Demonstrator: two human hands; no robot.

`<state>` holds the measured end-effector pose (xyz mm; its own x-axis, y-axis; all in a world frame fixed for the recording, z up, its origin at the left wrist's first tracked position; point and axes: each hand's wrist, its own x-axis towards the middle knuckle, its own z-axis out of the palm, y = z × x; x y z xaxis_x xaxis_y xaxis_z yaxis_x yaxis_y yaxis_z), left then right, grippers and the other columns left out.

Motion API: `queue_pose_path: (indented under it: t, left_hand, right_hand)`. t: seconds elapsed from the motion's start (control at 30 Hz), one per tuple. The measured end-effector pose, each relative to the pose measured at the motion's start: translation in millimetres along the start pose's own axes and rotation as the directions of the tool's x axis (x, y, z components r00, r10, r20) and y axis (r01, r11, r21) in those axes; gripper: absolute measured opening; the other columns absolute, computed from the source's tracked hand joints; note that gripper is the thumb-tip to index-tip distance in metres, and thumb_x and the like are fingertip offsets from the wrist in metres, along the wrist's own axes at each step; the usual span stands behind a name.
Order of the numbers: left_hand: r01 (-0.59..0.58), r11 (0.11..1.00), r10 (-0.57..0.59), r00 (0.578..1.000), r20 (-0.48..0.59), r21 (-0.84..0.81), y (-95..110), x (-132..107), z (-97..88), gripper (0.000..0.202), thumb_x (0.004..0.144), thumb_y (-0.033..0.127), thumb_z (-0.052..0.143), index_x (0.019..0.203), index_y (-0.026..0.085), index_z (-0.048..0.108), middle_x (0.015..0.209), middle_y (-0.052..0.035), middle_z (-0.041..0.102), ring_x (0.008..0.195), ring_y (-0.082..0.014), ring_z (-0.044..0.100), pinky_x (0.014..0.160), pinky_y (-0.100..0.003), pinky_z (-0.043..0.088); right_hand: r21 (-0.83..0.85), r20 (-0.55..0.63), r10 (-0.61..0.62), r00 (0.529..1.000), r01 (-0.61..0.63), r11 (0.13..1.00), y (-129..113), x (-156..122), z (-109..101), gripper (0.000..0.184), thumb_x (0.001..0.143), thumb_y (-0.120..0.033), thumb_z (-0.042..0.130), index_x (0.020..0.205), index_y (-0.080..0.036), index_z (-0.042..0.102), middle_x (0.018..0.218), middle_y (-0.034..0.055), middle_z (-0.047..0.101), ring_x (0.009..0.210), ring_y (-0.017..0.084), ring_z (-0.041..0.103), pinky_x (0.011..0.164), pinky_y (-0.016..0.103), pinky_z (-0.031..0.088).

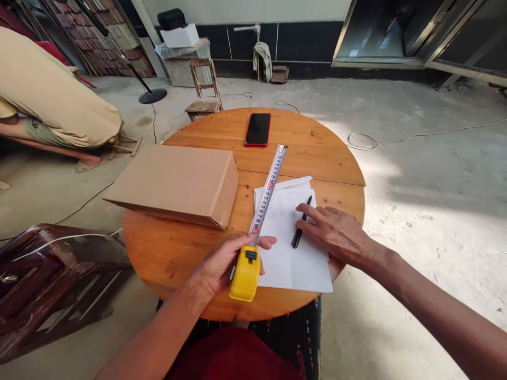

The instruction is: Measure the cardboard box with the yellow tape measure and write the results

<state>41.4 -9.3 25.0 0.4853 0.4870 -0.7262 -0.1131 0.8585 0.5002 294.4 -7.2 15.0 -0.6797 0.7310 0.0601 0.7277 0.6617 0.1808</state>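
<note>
My left hand (222, 261) is closed around a yellow tape measure (244, 274) near the table's front edge. Its blade (269, 187) is pulled partly out and slants away over the table, with its hooked end short of the phone. White paper sheets (285, 264), with faint rows of writing, lie under and beside the blade. On them rests a black pen (301, 224). My right hand (336, 232) is over the sheets, fingers apart, with the fingertips at the pen. A closed cardboard box (178, 179) sits to the left of the blade.
A phone with a red edge (257, 130) lies toward the far side of the round wooden table (317, 145). Behind it stands a small wooden chair (204, 89). A dark red chair (59, 285) is at left, near a seated person (55, 95). A cable (362, 141) lies on the floor.
</note>
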Motion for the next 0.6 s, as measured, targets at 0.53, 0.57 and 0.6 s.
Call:
queue_pose_path:
  t: [0.53,0.57,0.6]
  left_hand:
    - [0.001,1.000,-0.001,0.998,0.062,-0.007,1,3,-6.0,0.033,0.088,0.031,0.042,0.087,0.009,0.066,0.071,-0.0102,0.067,0.049,-0.0119,0.060,0.047,-0.021,0.042]
    - [-0.002,1.000,0.003,0.998,0.062,-0.008,0,3,-5.6,0.033,0.088,0.030,0.042,0.086,0.009,0.066,0.071,-0.0107,0.067,0.050,-0.0118,0.059,0.047,-0.020,0.042]
    - [-0.007,1.000,0.008,0.998,0.059,-0.011,0,3,-5.4,0.033,0.088,0.030,0.041,0.086,0.009,0.066,0.071,-0.0115,0.068,0.049,-0.0117,0.059,0.048,-0.020,0.042]
  right_hand:
    - [0.971,-0.195,0.908,0.372,-0.056,0.231,-26,-12,-30,0.029,0.091,-0.038,0.045,0.089,-0.021,0.068,0.088,0.0048,0.062,0.064,0.014,0.057,0.050,0.029,0.043]
    - [0.974,-0.168,0.915,0.367,-0.083,0.212,-26,-11,-28,0.030,0.091,-0.040,0.045,0.086,-0.021,0.069,0.081,0.0036,0.061,0.059,0.012,0.054,0.049,0.028,0.042]
    - [0.977,-0.126,0.918,0.377,-0.111,0.180,-26,-11,-25,0.031,0.091,-0.040,0.045,0.085,-0.021,0.069,0.074,0.0021,0.060,0.055,0.011,0.052,0.049,0.027,0.042]
